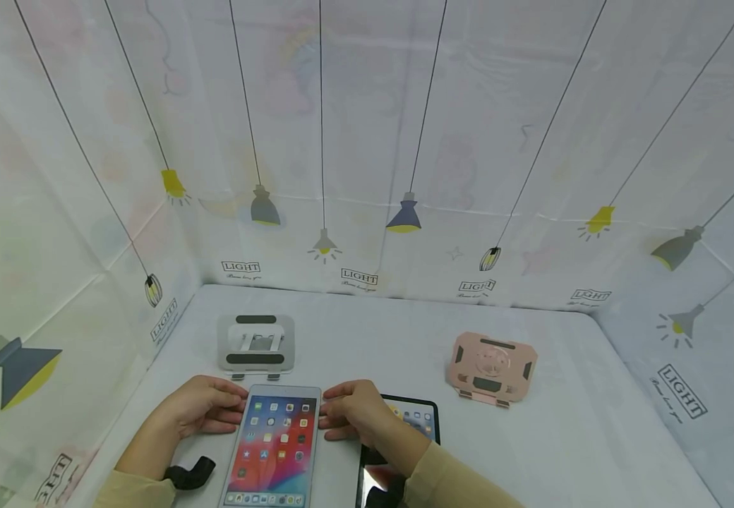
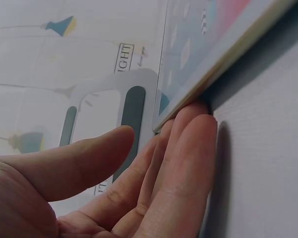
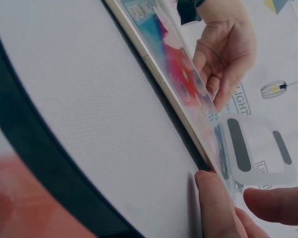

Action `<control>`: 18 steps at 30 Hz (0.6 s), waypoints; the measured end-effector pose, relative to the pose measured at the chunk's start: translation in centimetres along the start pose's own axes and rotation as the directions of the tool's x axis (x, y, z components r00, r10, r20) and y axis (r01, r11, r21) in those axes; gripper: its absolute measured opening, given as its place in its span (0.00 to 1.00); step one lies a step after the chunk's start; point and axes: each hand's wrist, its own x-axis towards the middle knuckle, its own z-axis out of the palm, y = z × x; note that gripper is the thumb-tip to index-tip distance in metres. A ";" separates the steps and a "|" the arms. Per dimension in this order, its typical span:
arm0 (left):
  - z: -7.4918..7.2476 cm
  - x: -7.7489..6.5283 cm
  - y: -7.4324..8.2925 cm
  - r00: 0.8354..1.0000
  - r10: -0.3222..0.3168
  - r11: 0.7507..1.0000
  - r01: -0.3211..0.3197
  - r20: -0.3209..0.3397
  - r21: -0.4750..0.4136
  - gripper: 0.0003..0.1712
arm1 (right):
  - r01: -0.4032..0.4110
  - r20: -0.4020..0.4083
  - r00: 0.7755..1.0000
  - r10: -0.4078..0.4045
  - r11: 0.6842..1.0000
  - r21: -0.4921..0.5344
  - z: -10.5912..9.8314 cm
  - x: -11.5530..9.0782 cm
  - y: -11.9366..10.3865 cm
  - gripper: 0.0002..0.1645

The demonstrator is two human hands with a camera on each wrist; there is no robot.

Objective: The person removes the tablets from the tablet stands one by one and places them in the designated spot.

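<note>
A white tablet (image 1: 273, 448) with a lit screen of app icons lies between my two hands in the head view. At its upper left edge, my left hand (image 1: 205, 409) has its fingertips against the side; the left wrist view shows these fingers (image 2: 188, 148) nearly straight, with the thumb (image 2: 99, 153) apart from the tablet. Across from it, my right hand (image 1: 357, 416) touches the upper right edge with its fingertips. Its thumb (image 3: 273, 202) stands off the tablet in the right wrist view. Behind the tablet is a grey tablet stand (image 1: 255, 346), folded flat.
Under my right forearm lies a second, black-framed tablet (image 1: 430, 416), partly hidden by the arm. A pink folded stand (image 1: 492, 368) lies farther right on the white-covered table (image 1: 564, 437). Printed white sheets (image 1: 354, 141) enclose the back and sides.
</note>
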 end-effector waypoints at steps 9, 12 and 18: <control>-0.5 -0.1 -0.1 1.000 0.010 1.000 -0.010 0.008 -0.006 0.20 | -0.002 0.023 1.000 0.002 1.000 0.000 -0.5 0.0 0.0 0.21; -0.6 -0.3 0.0 1.000 0.014 1.000 -0.014 0.005 -0.022 0.21 | 0.002 0.035 0.999 -0.002 1.000 -0.002 -0.6 0.0 0.0 0.22; -0.8 -0.5 0.1 1.000 0.015 0.998 -0.014 0.011 -0.054 0.22 | -0.001 0.050 0.999 0.001 1.000 -0.011 -0.9 -0.2 -0.1 0.22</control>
